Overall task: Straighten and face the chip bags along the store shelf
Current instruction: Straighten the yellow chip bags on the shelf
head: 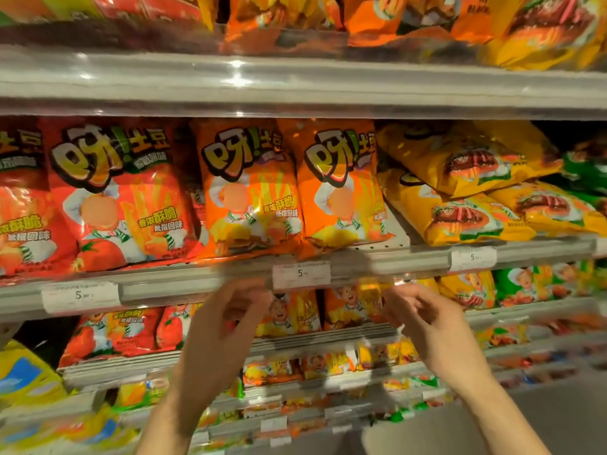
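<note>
Both hands were raised in front of the shelves and blurred by motion, so finger detail was hard to read. The left hand (226,320) hung just below the shelf edge (197,284), its fingers loosely curled and holding nothing. The right hand (423,320) hung at the same height, fingers also loosely bent and empty, with the middle price tag (301,274) between and above the two hands. On the shelf above them stood two orange chip bags (249,188) upright and facing out, side by side, the right one (338,188) touching the first. To their left stood a red chip bag (115,198), and another red one beside it was cut off by the frame edge. To the right, yellow chip bags (466,165) lay tilted and piled on one another, their fronts partly covered. A green bag (588,169) at the far right was mostly out of view. The top shelf's bags were cropped and blurred. The lower shelves were smeared, and the forearms hid part of them.
</note>
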Available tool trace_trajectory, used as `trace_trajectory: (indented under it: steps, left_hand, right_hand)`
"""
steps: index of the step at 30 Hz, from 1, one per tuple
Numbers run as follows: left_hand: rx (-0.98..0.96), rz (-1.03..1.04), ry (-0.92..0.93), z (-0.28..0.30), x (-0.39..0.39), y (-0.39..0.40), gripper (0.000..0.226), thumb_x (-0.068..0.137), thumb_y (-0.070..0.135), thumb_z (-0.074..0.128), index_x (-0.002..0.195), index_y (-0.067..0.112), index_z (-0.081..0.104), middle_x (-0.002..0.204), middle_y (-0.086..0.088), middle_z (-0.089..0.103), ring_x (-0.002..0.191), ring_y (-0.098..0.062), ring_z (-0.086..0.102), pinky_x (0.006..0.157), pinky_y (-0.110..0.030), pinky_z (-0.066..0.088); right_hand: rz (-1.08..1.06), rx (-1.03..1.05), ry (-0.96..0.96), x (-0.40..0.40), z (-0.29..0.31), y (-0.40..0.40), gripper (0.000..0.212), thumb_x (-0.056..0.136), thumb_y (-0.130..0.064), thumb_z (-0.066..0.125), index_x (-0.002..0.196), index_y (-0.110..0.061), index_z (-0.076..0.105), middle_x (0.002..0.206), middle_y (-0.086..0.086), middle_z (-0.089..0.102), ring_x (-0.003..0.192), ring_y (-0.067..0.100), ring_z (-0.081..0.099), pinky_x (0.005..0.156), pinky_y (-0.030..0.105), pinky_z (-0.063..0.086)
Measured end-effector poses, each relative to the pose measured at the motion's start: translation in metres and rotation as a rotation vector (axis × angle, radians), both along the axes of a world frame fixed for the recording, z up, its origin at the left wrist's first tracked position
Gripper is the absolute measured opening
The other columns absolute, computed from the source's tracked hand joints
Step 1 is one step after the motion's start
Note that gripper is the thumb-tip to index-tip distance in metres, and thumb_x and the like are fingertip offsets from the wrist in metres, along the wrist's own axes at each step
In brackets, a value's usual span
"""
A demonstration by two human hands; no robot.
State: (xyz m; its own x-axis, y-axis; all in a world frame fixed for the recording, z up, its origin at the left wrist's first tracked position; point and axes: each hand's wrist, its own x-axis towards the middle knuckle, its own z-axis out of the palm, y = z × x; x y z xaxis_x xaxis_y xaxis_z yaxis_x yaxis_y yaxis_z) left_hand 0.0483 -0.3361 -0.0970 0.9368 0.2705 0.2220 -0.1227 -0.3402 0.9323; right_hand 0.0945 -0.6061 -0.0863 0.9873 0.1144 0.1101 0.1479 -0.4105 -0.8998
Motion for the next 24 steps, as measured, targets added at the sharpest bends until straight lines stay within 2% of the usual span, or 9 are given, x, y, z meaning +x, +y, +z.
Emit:
trace_trajectory:
  steps: [3,6,8,10,12,14,18,21,24]
  left_hand:
    - [-0.047,0.015,0.038,-0.013,0.0,-0.013,0.015,0.094,0.023,0.066,0.106,0.031,0.072,0.093,0.013,0.075,0.086,-0.004,0.07,0.075,-0.021,0.053]
    - [-0.111,0.051,0.061,-0.016,0.005,-0.037,0.016,0.094,0.022,0.067,0.104,0.033,0.072,0.093,0.008,0.076,0.088,-0.01,0.071,0.079,-0.036,0.056]
    - [-0.116,0.046,0.038,-0.012,0.012,-0.06,0.017,0.093,0.018,0.066,0.099,0.033,0.073,0.089,0.002,0.075,0.086,-0.017,0.07,0.082,-0.039,0.056]
    - [-0.135,0.048,0.014,-0.005,0.02,-0.088,0.018,0.093,0.012,0.066,0.093,0.028,0.073,0.083,-0.016,0.068,0.077,-0.025,0.063,0.074,-0.028,0.052]
    - [-0.217,0.071,-0.002,0.005,0.027,-0.119,0.011,0.092,0.012,0.066,0.091,0.02,0.073,0.083,-0.024,0.064,0.075,-0.028,0.057,0.069,-0.022,0.048]
    - [-0.233,0.101,-0.02,0.01,0.032,-0.149,0.007,0.091,0.02,0.067,0.092,0.019,0.074,0.085,-0.013,0.072,0.081,-0.024,0.066,0.077,-0.024,0.051]
    - [-0.172,0.179,-0.013,0.022,0.041,-0.198,0.01,0.09,0.013,0.071,0.09,0.022,0.075,0.087,0.003,0.076,0.082,-0.002,0.068,0.072,-0.003,0.045]
    - [-0.15,0.191,-0.055,0.031,0.045,-0.219,0.004,0.088,0.022,0.075,0.092,0.024,0.075,0.088,0.007,0.076,0.085,-0.007,0.069,0.076,-0.01,0.05]
    - [-0.128,0.202,-0.111,0.045,0.052,-0.233,0.012,0.085,0.036,0.075,0.093,0.027,0.075,0.09,0.003,0.074,0.085,-0.013,0.068,0.078,-0.024,0.052]
  right_hand:
    - [-0.079,0.005,0.013,-0.003,-0.012,-0.024,0.015,0.095,-0.037,0.062,0.092,-0.028,0.073,0.081,0.001,0.072,0.079,0.01,0.067,0.073,0.032,0.053]
    - [-0.087,0.049,0.026,0.001,-0.015,-0.048,0.027,0.087,-0.055,0.062,0.093,-0.032,0.074,0.084,0.008,0.072,0.081,0.026,0.066,0.077,0.05,0.052]
    - [-0.086,0.072,0.027,0.01,-0.016,-0.064,0.028,0.087,-0.058,0.064,0.092,-0.032,0.074,0.084,0.005,0.073,0.082,0.025,0.067,0.073,0.045,0.052]
    - [-0.08,0.089,0.025,0.019,-0.014,-0.08,0.012,0.095,-0.035,0.064,0.093,-0.028,0.074,0.082,-0.004,0.075,0.079,0.013,0.07,0.073,0.033,0.052]
    - [-0.069,0.103,0.03,0.028,-0.008,-0.1,0.012,0.096,-0.027,0.063,0.091,-0.025,0.073,0.08,-0.007,0.076,0.076,0.007,0.071,0.079,0.033,0.055]
    - [-0.028,0.103,0.043,0.037,-0.002,-0.122,0.014,0.095,-0.03,0.062,0.089,-0.026,0.074,0.079,-0.007,0.075,0.078,0.009,0.071,0.083,0.038,0.057]
    - [0.024,0.06,0.028,0.058,0.012,-0.167,0.017,0.093,-0.04,0.06,0.087,-0.028,0.072,0.078,-0.008,0.074,0.076,0.011,0.069,0.085,0.045,0.056]
    - [0.044,0.042,0.004,0.069,0.019,-0.192,0.018,0.091,-0.046,0.06,0.088,-0.032,0.071,0.079,-0.009,0.074,0.078,0.013,0.07,0.084,0.046,0.056]
    - [0.067,0.056,-0.044,0.075,0.026,-0.205,0.014,0.091,-0.041,0.061,0.092,-0.032,0.071,0.082,-0.012,0.075,0.08,0.006,0.07,0.083,0.036,0.057]
